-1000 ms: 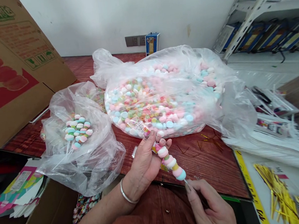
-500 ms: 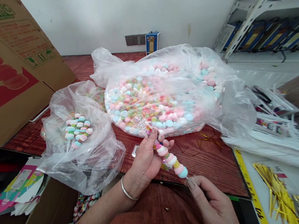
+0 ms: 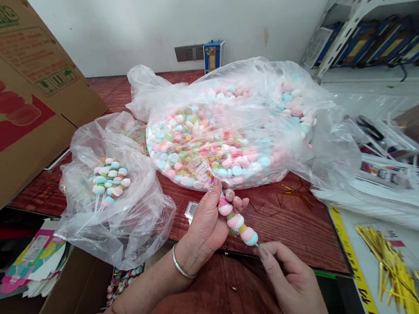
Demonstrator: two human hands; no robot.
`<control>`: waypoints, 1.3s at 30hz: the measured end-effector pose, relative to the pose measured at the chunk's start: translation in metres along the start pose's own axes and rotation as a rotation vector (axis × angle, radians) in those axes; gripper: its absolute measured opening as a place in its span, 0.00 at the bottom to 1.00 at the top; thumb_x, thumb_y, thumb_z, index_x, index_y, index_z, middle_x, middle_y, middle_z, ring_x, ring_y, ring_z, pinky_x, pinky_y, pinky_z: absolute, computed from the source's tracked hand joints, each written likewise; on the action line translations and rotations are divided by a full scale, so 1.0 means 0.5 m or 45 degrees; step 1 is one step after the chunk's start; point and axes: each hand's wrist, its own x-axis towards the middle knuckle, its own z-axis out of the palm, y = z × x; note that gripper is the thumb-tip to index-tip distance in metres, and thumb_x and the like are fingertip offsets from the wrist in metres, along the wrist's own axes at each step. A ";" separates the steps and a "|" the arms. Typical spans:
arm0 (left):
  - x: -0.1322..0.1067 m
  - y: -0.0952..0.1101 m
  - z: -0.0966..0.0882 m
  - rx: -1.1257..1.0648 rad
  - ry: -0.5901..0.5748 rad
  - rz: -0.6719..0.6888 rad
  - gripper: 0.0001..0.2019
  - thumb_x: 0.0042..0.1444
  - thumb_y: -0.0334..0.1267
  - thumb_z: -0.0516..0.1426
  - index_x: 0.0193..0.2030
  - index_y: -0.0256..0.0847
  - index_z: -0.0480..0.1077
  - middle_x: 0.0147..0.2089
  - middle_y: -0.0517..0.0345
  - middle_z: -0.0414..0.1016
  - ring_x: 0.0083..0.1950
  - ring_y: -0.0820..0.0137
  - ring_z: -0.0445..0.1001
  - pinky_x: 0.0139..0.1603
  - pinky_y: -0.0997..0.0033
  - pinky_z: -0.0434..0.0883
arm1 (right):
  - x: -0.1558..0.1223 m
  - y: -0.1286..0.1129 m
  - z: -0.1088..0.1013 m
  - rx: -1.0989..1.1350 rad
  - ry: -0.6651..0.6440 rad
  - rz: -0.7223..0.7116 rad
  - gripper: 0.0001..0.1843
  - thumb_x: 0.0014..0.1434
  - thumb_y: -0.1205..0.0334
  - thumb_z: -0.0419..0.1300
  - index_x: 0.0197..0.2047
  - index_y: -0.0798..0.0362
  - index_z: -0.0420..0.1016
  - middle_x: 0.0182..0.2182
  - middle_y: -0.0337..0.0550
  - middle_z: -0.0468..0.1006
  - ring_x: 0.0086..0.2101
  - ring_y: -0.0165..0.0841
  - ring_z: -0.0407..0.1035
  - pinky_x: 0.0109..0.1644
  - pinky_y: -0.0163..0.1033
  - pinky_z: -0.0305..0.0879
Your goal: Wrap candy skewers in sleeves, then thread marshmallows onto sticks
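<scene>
One white-sticked skewer of rounded pastel candies (image 3: 236, 221) slants near the front edge of the red-brown wooden worktop (image 3: 289, 233), left hand (image 3: 206, 223) pinching its top, right hand (image 3: 293, 280) its lower end; both grips barely shifted this past second, so handling seems unfinished.

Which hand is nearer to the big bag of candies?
Left: the left hand is just in front of the big bag; the right hand is farther from it, lower in the picture.
</scene>
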 end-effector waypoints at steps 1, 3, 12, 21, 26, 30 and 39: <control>-0.001 -0.001 0.003 -0.001 0.012 0.010 0.11 0.63 0.44 0.59 0.36 0.37 0.69 0.24 0.66 0.67 0.25 0.78 0.69 0.50 0.62 0.75 | 0.001 0.005 0.002 -0.167 0.139 -0.205 0.13 0.65 0.53 0.58 0.34 0.52 0.76 0.25 0.38 0.72 0.27 0.29 0.68 0.32 0.31 0.63; -0.003 -0.004 0.007 -0.007 0.016 0.041 0.12 0.64 0.44 0.58 0.36 0.37 0.68 0.25 0.65 0.67 0.26 0.77 0.69 0.49 0.62 0.74 | 0.002 0.012 0.005 -0.444 0.346 -0.556 0.06 0.65 0.62 0.58 0.38 0.52 0.77 0.28 0.39 0.76 0.28 0.29 0.71 0.35 0.30 0.65; -0.001 -0.014 0.009 -0.004 -0.043 0.072 0.14 0.60 0.48 0.62 0.35 0.38 0.68 0.24 0.66 0.61 0.29 0.75 0.67 0.42 0.69 0.72 | 0.016 -0.016 0.022 -0.115 -0.046 -0.219 0.20 0.69 0.54 0.51 0.32 0.53 0.79 0.24 0.40 0.78 0.27 0.32 0.75 0.30 0.30 0.68; -0.004 -0.021 -0.011 0.184 -0.026 0.019 0.16 0.58 0.45 0.63 0.29 0.37 0.66 0.32 0.57 0.72 0.34 0.69 0.74 0.38 0.68 0.71 | 0.026 -0.013 0.028 -0.520 0.371 -0.675 0.11 0.63 0.64 0.60 0.45 0.55 0.82 0.25 0.40 0.75 0.25 0.29 0.70 0.33 0.31 0.64; -0.011 -0.017 -0.014 0.097 -0.124 -0.053 0.17 0.58 0.51 0.61 0.33 0.37 0.70 0.34 0.55 0.74 0.39 0.66 0.76 0.47 0.64 0.72 | 0.034 -0.025 0.033 0.386 -0.085 0.120 0.15 0.62 0.49 0.61 0.32 0.53 0.75 0.18 0.33 0.64 0.17 0.24 0.56 0.21 0.29 0.54; -0.012 -0.009 -0.030 0.246 -0.163 -0.010 0.17 0.61 0.50 0.59 0.34 0.34 0.73 0.35 0.51 0.76 0.39 0.65 0.76 0.48 0.63 0.71 | 0.042 -0.017 0.043 0.985 -0.464 0.636 0.19 0.56 0.44 0.66 0.32 0.54 0.74 0.15 0.23 0.48 0.15 0.19 0.35 0.17 0.28 0.35; -0.017 0.023 -0.082 0.101 -0.097 0.040 0.11 0.62 0.44 0.59 0.34 0.37 0.70 0.36 0.56 0.75 0.41 0.65 0.77 0.49 0.62 0.71 | 0.049 -0.004 0.065 -0.058 -0.112 -0.266 0.15 0.66 0.54 0.56 0.33 0.54 0.76 0.24 0.38 0.70 0.25 0.28 0.66 0.30 0.32 0.61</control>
